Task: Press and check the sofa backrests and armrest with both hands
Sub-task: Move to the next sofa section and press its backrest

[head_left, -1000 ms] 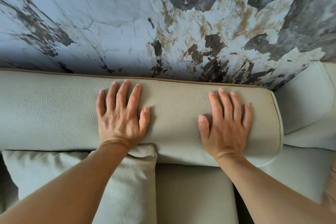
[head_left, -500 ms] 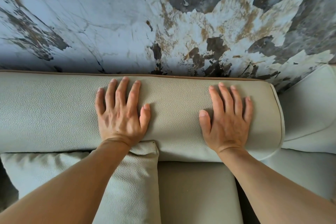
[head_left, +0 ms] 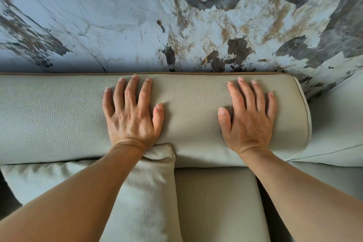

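Two hands on show, the left hand [head_left: 131,116] and the right hand [head_left: 247,119], five fingers spread on each. One long backrest [head_left: 51,118] runs across, one loose cushion [head_left: 149,188] sits below it, one seat [head_left: 216,202] beside that, one armrest [head_left: 337,124] at the right, one marbled wall [head_left: 117,15] behind.

Marbled wall [head_left: 98,15] behind; loose pebbled cushion [head_left: 149,192] on seat.

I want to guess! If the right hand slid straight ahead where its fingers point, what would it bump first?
Probably the marbled wall, just past the backrest top edge; the right hand lies flat there.
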Tool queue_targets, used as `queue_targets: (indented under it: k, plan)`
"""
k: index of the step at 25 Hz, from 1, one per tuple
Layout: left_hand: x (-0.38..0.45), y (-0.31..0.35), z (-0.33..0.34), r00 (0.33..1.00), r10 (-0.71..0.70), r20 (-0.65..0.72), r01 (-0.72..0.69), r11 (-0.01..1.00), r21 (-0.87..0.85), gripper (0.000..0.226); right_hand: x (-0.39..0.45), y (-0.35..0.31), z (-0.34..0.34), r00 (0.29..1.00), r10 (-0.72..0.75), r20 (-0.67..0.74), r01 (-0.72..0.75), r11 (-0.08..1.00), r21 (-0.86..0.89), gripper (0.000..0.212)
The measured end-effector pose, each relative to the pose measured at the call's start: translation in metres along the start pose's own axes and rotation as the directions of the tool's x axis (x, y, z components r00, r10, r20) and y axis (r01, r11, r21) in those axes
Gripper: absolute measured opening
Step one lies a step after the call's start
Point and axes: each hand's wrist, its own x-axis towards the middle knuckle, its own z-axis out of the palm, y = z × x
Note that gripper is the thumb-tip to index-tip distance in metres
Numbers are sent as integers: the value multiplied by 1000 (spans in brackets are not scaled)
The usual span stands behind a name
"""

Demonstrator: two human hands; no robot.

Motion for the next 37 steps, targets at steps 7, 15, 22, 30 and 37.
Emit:
queue_targets:
  k: [7, 15, 22, 30, 37]
  plan:
    - [20, 1, 15, 1000, -9, -15, 9, 1000, 4, 60, 25, 2, 16, 1000, -14, -10, 14, 1000, -8, 65]
    - [21, 1, 11, 1000, -4, 15, 4, 1000, -10, 60, 27, 3, 18, 1000, -16, -13, 16, 999, -32, 65]
    - [22, 2, 9, 999, -17, 45, 18, 1000, -21, 61, 27, 1, 16, 1000, -13, -17, 12, 1000, -16, 66]
    - [20, 5, 0, 993, -35, 115, 34, 999, 13, 62, 26, 4, 17, 999, -35, -9, 36, 998, 57, 62]
    - [14, 7, -22, 937, -72, 342, 86, 996, -23, 67, 26, 3, 2, 989, -32, 145, 25, 999, 46, 63]
